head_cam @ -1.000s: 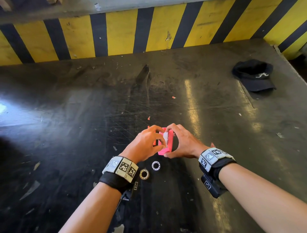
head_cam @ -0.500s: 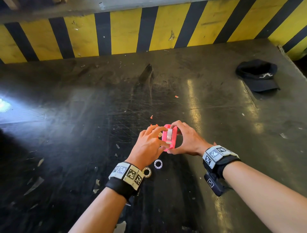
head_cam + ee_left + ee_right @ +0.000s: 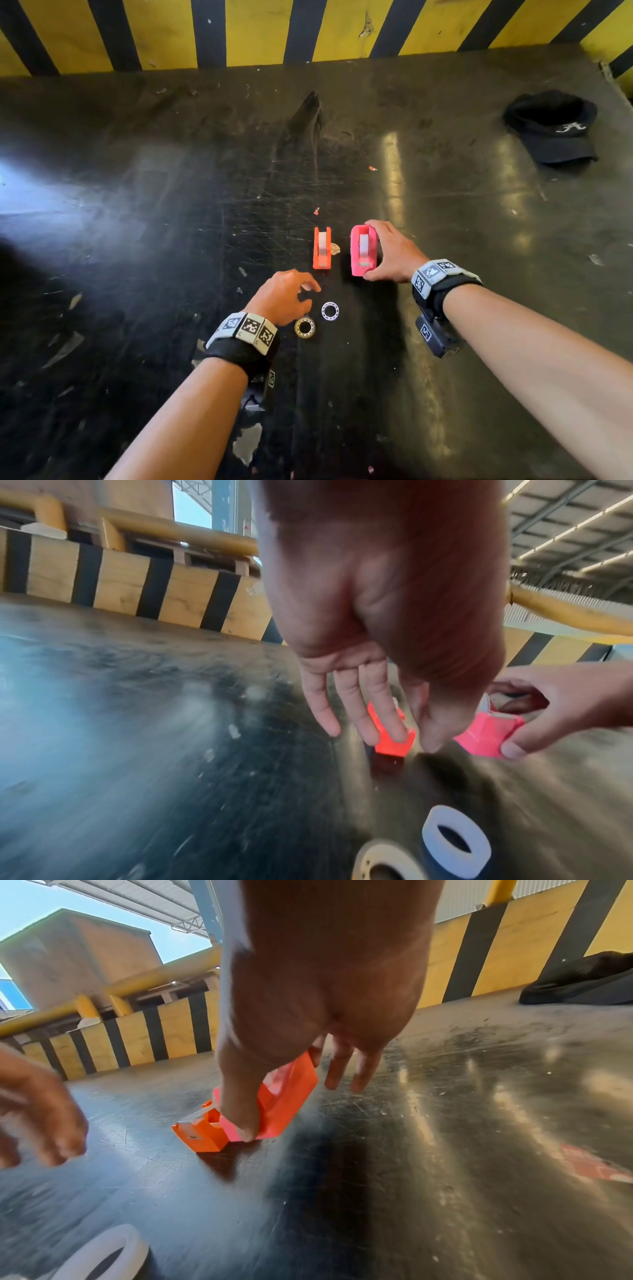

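My right hand [image 3: 374, 251] pinches a pink tape dispenser [image 3: 363, 250] lengthwise, thumb on its near end and fingers over the far end. In the right wrist view the pink tape dispenser [image 3: 286, 1096] sits low at the black table; whether it rests on it I cannot tell. An orange tape dispenser [image 3: 322, 248] stands free on the table just left of it. My left hand [image 3: 310, 294] hovers nearer me with relaxed fingers [image 3: 373, 723] and holds nothing. By that hand lie a white ring [image 3: 330, 310] and a yellowish tape roll [image 3: 304, 327].
A black cap [image 3: 551, 126] lies at the far right of the scratched black table [image 3: 171, 240]. A yellow and black striped wall [image 3: 257, 31] closes the far edge. Small scraps and flakes litter the surface.
Both hands were together on the pink dispenser. My left hand has let go and drawn back toward me; my right hand has carried the dispenser right, beside the orange one.
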`<move>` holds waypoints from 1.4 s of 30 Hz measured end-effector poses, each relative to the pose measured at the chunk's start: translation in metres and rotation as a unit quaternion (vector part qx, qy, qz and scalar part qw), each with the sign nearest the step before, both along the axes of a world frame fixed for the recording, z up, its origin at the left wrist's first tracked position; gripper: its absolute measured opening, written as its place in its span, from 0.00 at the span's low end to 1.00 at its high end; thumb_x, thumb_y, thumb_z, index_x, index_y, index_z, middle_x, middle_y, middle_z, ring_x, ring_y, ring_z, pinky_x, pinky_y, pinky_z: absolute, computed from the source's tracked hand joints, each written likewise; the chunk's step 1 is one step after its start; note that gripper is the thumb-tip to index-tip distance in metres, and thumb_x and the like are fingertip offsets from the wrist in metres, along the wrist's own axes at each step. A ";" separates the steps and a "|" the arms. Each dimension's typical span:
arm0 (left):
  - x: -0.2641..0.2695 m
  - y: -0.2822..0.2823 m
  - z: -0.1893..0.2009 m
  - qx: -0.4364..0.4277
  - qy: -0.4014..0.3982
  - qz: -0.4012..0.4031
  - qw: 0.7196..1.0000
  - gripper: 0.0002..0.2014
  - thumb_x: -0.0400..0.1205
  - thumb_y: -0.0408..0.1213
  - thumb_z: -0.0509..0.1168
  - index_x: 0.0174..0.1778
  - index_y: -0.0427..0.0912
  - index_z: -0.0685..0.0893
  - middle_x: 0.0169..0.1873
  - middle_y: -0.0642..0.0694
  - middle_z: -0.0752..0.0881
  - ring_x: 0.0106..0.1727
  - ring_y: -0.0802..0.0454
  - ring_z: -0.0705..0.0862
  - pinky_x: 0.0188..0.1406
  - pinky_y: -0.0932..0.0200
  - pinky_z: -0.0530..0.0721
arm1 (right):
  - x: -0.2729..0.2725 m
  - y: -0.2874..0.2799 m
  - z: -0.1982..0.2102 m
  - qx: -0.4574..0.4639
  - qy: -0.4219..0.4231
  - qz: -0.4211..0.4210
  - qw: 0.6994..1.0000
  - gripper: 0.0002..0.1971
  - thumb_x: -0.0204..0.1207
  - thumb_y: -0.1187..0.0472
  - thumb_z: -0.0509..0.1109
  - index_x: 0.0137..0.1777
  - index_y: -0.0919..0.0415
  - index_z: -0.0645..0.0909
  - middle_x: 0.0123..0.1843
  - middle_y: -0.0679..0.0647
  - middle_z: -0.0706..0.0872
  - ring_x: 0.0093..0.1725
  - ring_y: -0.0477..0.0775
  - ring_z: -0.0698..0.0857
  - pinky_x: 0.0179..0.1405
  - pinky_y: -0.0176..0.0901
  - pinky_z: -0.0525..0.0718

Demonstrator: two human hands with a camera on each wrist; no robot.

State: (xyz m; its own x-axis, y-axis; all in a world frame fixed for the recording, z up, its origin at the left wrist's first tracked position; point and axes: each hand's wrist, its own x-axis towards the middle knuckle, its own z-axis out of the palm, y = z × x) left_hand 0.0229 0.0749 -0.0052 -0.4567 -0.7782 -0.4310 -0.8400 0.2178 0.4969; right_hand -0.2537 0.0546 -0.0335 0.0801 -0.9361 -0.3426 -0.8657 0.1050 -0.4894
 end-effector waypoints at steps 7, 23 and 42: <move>0.009 0.008 -0.028 0.083 -0.051 -0.010 0.995 0.31 0.72 0.44 0.81 0.72 0.55 0.81 0.64 0.50 0.84 0.62 0.50 0.85 0.67 0.47 0.87 | 0.009 -0.017 -0.025 0.027 0.028 -0.018 0.999 0.62 0.57 0.53 0.91 0.88 0.54 0.56 0.87 0.54 0.66 0.79 0.63 0.76 0.74 0.54 0.77; 0.014 0.014 -0.039 0.040 -0.103 -0.083 0.990 0.26 0.71 0.47 0.81 0.64 0.53 0.82 0.59 0.49 0.85 0.61 0.48 0.85 0.64 0.45 0.87 | 0.063 0.050 -0.014 -0.114 0.049 0.103 0.987 0.27 0.71 0.46 0.79 0.65 0.52 0.75 0.60 0.52 0.78 0.56 0.58 0.83 0.50 0.53 0.85; 0.060 -0.081 -0.019 -0.068 -0.058 0.073 0.993 0.24 0.73 0.45 0.77 0.65 0.48 0.83 0.58 0.43 0.84 0.59 0.38 0.86 0.60 0.39 0.87 | 0.136 -0.048 0.011 -0.131 0.135 0.162 0.969 0.17 0.77 0.53 0.75 0.65 0.52 0.82 0.60 0.50 0.89 0.59 0.61 0.84 0.55 0.56 0.76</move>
State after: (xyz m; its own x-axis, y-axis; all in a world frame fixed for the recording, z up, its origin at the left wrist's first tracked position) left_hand 0.0832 -0.0063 -0.0243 -0.2884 -0.8868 -0.3612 -0.9177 0.1483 0.3685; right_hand -0.1180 0.0068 -0.0228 0.3247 -0.9345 -0.1460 -0.9325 -0.2906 -0.2143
